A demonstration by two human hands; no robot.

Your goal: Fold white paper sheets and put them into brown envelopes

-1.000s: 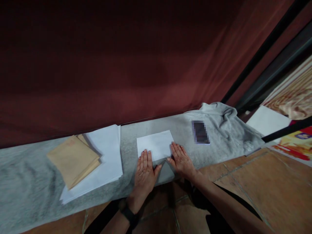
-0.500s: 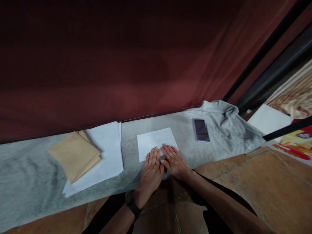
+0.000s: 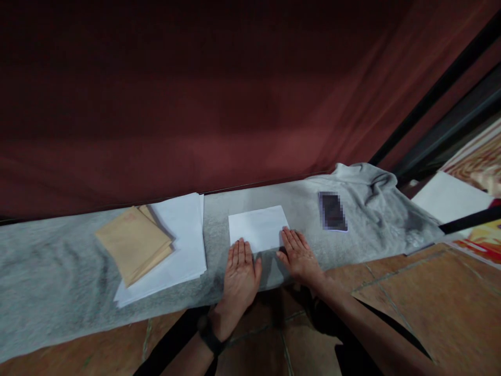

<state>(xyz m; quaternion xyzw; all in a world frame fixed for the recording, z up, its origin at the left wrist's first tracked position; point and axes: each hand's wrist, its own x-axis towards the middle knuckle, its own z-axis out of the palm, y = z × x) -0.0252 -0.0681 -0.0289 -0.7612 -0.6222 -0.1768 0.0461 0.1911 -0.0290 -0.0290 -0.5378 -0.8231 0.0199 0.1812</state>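
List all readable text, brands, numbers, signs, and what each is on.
No text readable.
Red-and-yellow printed item: blurred, cut off by the frame.
Dark phone-like object: pixelated.
Brown paper stack: no legible marking.
White sheet, white paper stack: no writing visible.

On the left wrist (image 3: pixel 223 316) we see a broad, dark band (image 3: pixel 209 335), whether watch or bracelet we cannot tell. Our left hand (image 3: pixel 239 274) and right hand (image 3: pixel 300 260) are bare, like both forearms (image 3: pixel 362 317). We also make out plain black legwear (image 3: pixel 183 330), its details lost in shadow.
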